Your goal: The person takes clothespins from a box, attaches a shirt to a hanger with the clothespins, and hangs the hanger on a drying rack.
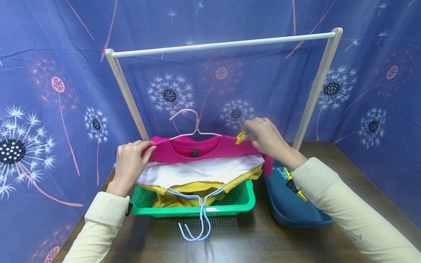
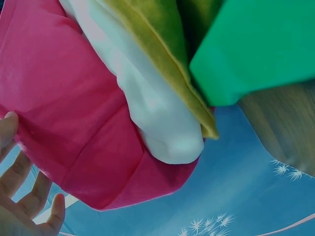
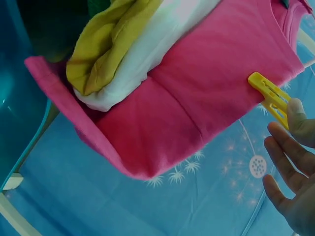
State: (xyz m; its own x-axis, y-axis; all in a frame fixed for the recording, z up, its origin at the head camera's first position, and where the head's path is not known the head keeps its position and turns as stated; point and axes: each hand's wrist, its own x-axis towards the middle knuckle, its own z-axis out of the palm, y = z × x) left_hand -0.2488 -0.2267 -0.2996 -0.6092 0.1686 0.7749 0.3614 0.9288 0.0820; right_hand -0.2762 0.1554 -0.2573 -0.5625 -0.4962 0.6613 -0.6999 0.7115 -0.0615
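A magenta shirt [image 1: 227, 146] hangs on a pink hanger [image 1: 197, 126], whose hook stands above the collar. My left hand [image 1: 129, 160] pinches its left shoulder between thumb and fingers. Over at the other shoulder, my right hand [image 1: 268, 137] pinches a yellow clothespin [image 3: 269, 97], its tip on the shirt's top edge. In front lie a white garment [image 1: 197, 170] and a mustard-yellow garment [image 1: 243, 178], both overlapping the green basket [image 1: 194, 211]. Two light-blue hangers [image 1: 202, 212] stick out from these garments, hooks toward me.
A rack with a white bar [image 1: 223, 45] and wooden posts [image 1: 315, 91] stands behind the clothes. To the right, a dark blue tray [image 1: 292, 208] holds several clothespins [image 1: 300, 196]. Blue dandelion-print cloth [image 1: 204, 87] surrounds the brown table [image 1: 250, 241].
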